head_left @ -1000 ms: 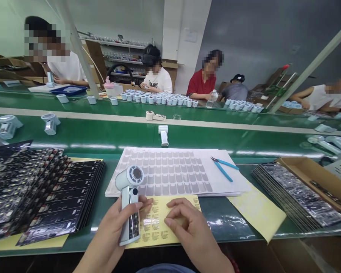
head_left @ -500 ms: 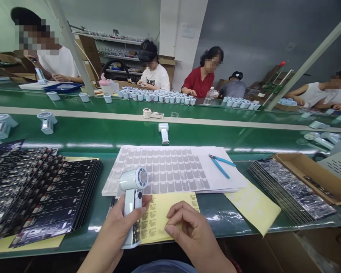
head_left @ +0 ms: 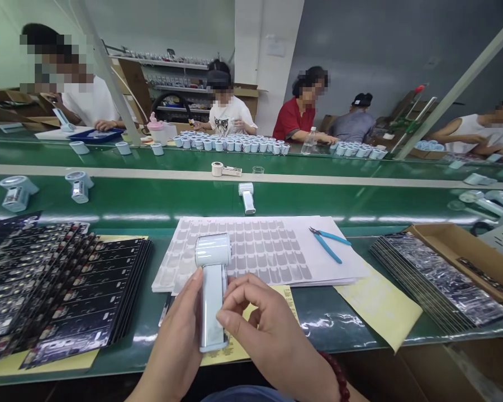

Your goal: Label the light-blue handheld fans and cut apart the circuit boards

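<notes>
The left hand, partly hidden behind it, grips a fan, glossy and pale blue, above a mostly covered yellow sheet. The right hand curls close by; whether it pinches anything, I cannot tell.
</notes>
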`<state>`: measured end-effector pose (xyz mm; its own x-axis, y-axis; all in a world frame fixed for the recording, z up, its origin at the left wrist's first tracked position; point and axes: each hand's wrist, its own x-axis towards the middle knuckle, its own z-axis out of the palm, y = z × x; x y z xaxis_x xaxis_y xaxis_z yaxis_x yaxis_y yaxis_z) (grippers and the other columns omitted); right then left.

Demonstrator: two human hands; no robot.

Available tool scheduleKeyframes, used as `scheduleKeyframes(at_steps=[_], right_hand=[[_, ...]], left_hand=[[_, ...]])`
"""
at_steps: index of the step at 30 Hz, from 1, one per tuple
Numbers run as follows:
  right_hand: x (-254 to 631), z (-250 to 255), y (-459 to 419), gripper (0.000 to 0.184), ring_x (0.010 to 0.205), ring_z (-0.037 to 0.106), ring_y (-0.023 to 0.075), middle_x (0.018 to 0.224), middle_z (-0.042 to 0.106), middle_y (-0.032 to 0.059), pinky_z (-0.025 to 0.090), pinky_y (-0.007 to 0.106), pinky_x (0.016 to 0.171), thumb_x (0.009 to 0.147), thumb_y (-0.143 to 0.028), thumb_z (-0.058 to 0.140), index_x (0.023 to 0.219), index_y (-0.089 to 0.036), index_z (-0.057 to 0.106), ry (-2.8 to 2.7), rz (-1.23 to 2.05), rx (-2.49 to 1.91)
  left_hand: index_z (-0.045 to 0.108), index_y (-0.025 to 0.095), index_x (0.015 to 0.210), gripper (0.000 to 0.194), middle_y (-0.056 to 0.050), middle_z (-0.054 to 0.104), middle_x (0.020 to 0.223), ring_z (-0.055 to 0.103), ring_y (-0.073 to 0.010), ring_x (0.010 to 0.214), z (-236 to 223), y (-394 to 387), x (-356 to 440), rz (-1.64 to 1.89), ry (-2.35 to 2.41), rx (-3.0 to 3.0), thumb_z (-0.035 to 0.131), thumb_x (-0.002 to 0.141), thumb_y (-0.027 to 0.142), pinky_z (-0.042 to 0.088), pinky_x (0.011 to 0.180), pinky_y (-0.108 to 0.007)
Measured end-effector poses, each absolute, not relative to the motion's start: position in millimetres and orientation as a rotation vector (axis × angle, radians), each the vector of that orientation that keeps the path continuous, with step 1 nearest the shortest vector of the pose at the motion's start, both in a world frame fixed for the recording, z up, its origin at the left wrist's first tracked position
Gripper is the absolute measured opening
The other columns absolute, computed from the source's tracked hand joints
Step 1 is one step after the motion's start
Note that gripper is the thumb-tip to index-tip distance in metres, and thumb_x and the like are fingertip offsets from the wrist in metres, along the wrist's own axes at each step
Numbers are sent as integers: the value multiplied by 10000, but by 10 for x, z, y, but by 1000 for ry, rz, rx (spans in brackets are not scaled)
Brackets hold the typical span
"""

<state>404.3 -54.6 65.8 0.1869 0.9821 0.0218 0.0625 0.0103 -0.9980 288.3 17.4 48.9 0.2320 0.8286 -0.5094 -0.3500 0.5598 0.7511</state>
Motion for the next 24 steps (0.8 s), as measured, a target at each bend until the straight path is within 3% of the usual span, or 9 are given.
scheduleKeyframes(at_steps=[4,13,16,19,21,24], right_hand=[[4068,655,-506,106,920,594,160,913,583,8,433,205,582,817,-131,664,752,-213,650,-1150,1004,-1372],[4088,617,-463,147,881,624,150,885,562,-3,507,275,784,831,-78,628,747,-197,605,-1247,835,-1397],[4125,611,-463,153,939,629,162,899,558,2,499,274,780,844,-68,602,763,-197,581,-1309,737,-1416],[4191,631,-451,150,934,623,155,909,571,2,485,260,751,849,-81,605,757,-198,587,-1309,725,-1413],[4233,640,-428,141,884,610,141,910,584,1,474,237,692,836,-104,633,733,-196,605,-1237,796,-1394],[4292,630,-375,140,778,578,126,886,581,4,434,198,540,830,-212,689,710,-194,618,-1041,942,-1267]], left_hand=[[742,215,1147,284,-37,763,1123,648,-212,1148,561,184,2944,909,1105,493,626,927,353,512,953,-279],[782,187,1030,240,-56,780,1009,695,-253,1056,591,190,3015,913,1006,452,660,900,347,525,969,-337],[773,193,1060,312,-76,770,1070,667,-301,1125,636,164,2977,830,910,489,722,838,407,521,987,-387],[747,232,1124,489,-73,749,1159,621,-338,1210,657,139,2906,718,818,597,872,658,309,501,1015,-408],[720,264,1180,653,-68,737,1192,603,-347,1240,649,145,2873,647,774,658,917,559,225,487,1032,-409],[687,301,1235,752,-63,738,1190,611,-336,1233,634,192,2876,580,761,707,928,530,201,481,1036,-410]])
